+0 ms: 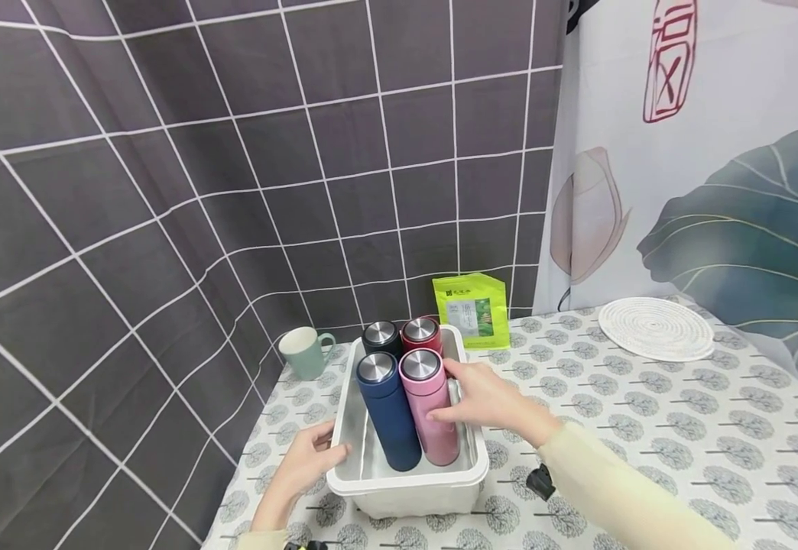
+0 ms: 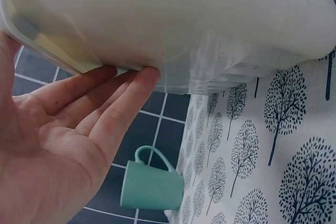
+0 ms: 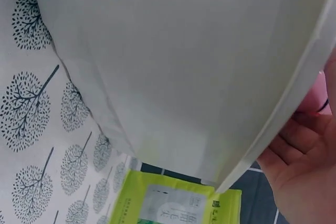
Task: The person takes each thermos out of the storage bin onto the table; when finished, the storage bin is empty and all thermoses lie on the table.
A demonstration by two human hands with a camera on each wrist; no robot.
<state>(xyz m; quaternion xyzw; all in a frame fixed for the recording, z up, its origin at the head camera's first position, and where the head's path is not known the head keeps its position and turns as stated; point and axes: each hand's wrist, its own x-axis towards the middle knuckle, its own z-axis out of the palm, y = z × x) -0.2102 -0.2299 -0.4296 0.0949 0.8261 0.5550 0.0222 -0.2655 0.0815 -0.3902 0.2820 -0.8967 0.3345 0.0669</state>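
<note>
A white plastic tub (image 1: pixel 409 489) stands on the table with several upright thermos bottles inside. The pink thermos (image 1: pixel 433 416) is front right, beside the navy thermos (image 1: pixel 390 412). Behind them are a black thermos (image 1: pixel 381 336) and a red thermos (image 1: pixel 423 334), mostly hidden below their lids. My right hand (image 1: pixel 484 397) holds the pink thermos, thumb at its front and fingers near its lid. At the tub's left rim my left hand (image 1: pixel 309 458) grips the edge, thumb on top. Its fingers (image 2: pixel 123 108) lie along the outer wall in the left wrist view.
A green mug (image 1: pixel 306 355) stands to the left of the tub, close to the dark tiled-pattern cloth. Behind the tub's right corner is a lime-green pouch (image 1: pixel 475 309). A round white woven mat (image 1: pixel 656 328) lies at the back right of the tree-print tablecloth (image 1: pixel 605 397).
</note>
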